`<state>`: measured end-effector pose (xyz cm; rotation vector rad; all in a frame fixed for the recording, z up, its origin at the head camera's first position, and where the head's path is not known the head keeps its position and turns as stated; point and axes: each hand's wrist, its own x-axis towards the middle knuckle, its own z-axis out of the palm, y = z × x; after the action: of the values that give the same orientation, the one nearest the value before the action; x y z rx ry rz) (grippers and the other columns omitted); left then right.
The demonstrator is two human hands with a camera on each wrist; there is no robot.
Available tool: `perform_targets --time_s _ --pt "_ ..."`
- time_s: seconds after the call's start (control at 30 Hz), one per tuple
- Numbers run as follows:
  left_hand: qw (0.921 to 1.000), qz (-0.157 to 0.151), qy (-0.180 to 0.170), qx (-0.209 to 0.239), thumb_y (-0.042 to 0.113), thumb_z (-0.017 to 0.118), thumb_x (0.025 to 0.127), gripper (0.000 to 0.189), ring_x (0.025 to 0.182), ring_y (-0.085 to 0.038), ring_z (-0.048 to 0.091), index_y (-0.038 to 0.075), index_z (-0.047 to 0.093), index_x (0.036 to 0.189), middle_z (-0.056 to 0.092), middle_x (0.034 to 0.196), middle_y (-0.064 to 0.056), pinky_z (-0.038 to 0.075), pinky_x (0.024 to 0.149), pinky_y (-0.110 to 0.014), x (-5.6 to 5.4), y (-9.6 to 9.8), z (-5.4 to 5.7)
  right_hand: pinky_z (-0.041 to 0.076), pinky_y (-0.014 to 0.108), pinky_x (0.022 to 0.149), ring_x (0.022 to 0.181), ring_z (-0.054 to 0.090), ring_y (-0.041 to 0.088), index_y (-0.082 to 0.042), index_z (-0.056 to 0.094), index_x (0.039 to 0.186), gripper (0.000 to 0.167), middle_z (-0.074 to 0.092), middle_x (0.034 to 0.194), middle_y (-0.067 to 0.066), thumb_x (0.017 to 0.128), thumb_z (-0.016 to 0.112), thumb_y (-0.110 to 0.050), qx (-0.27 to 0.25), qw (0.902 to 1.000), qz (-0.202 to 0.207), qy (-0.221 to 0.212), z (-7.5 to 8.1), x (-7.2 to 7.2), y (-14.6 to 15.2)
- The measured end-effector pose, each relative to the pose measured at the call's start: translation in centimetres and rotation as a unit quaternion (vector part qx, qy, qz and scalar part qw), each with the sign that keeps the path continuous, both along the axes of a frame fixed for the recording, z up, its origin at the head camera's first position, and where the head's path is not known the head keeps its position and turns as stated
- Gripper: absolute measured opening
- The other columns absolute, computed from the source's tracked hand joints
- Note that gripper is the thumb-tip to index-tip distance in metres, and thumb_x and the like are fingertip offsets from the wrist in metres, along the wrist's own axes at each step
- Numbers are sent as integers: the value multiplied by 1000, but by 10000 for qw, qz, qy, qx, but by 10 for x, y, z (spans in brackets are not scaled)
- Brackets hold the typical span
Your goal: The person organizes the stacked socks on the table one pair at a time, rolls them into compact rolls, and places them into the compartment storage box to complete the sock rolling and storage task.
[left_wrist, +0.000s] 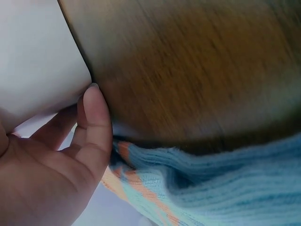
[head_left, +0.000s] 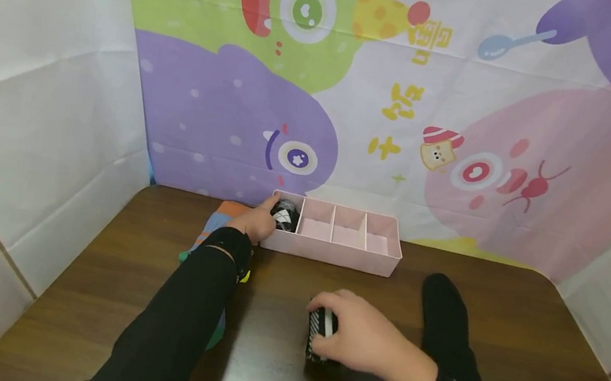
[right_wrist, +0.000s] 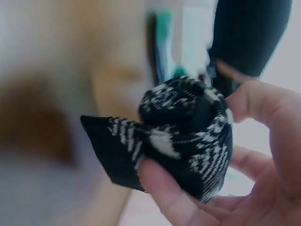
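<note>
A pink divided box stands at the back of the table, with a rolled black-and-white sock in its leftmost compartment. My left hand grips the box's left end; in the left wrist view the thumb presses its corner. Over the table, nearer to me than the box, my right hand holds another rolled black-and-white patterned sock between thumb and fingers. A loose flap sticks out from this roll in the right wrist view.
A blue, orange and green sock lies beside and partly under my left forearm. Right of my right hand, a black sock lies flat on the brown table. A printed cloth hangs behind the box.
</note>
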<state>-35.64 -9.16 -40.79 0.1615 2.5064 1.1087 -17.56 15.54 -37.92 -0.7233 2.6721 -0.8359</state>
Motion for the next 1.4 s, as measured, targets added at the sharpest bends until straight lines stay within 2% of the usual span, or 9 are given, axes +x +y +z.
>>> perform_targets --time_s 0.13,0.3,0.43,0.6,0.8,1.0,1.1,1.27,1.4 --pt "9999 -56 6 105 -5 31 92 87 128 -41 45 23 -3 167 6 171 -12 33 49 -29 -1 -2 0 51 36 74 91 58 23 -16 68 124 41 63 112 5 84 74 -18 -125 9991 -317 267 20 -43 2" --pt "9999 -93 20 117 -6 32 90 90 124 -39 49 23 -3 167 6 171 -12 33 49 -29 -4 -3 -2 47 42 85 107 55 30 -15 62 136 47 57 139 10 89 67 -22 -333 9961 -755 297 41 -92 -1" --pt "9999 -145 91 26 -6 33 89 90 120 -37 53 22 -3 167 6 171 -11 31 47 -28 -7 -2 -6 48 43 85 109 54 30 -13 58 140 50 57 140 11 92 66 -25 -379 9931 -1070 296 45 -121 -11" --pt "9998 -189 43 -21 -4 33 91 87 132 -38 41 21 -3 167 3 172 -10 31 47 -30 -7 -1 -7 50 41 83 97 59 28 -10 58 141 54 63 130 14 93 67 -32 -31 9902 -1311 470 41 -147 -26" --pt "9998 -128 70 -124 -3 34 92 88 129 -38 44 24 -2 167 3 172 -8 32 48 -30 -7 0 -6 52 45 88 104 62 31 -5 56 142 59 65 131 18 89 69 -27 331 9846 -1471 879 36 -164 -45" --pt "9999 -61 105 -87 -2 35 91 88 128 -39 45 25 -1 167 6 172 -9 34 48 -31 -6 0 -6 44 65 99 118 59 43 -2 24 159 92 40 150 32 86 73 -31 783 9727 -2076 677 28 -169 -60" --pt "9999 -53 128 -3 -1 35 92 87 117 -37 50 25 1 167 11 171 -11 35 48 -31 -6 0 -6 45 64 98 113 60 44 3 18 159 99 29 151 35 86 76 -31 877 9658 -2365 607 25 -168 -67" --pt "9999 -66 81 -86 -2 35 90 88 79 -28 48 26 0 167 12 170 -10 33 48 -30 -7 -1 -8 53 48 91 112 60 40 9 32 152 89 41 144 35 86 79 -29 994 9692 -2151 672 16 -167 -77" --pt "9999 -66 103 -85 -2 35 88 91 86 -30 50 25 0 167 10 171 -9 31 48 -30 -8 -3 -8 53 46 89 108 60 37 9 46 139 71 56 131 29 88 77 -28 784 9715 -2151 611 11 -169 -80"
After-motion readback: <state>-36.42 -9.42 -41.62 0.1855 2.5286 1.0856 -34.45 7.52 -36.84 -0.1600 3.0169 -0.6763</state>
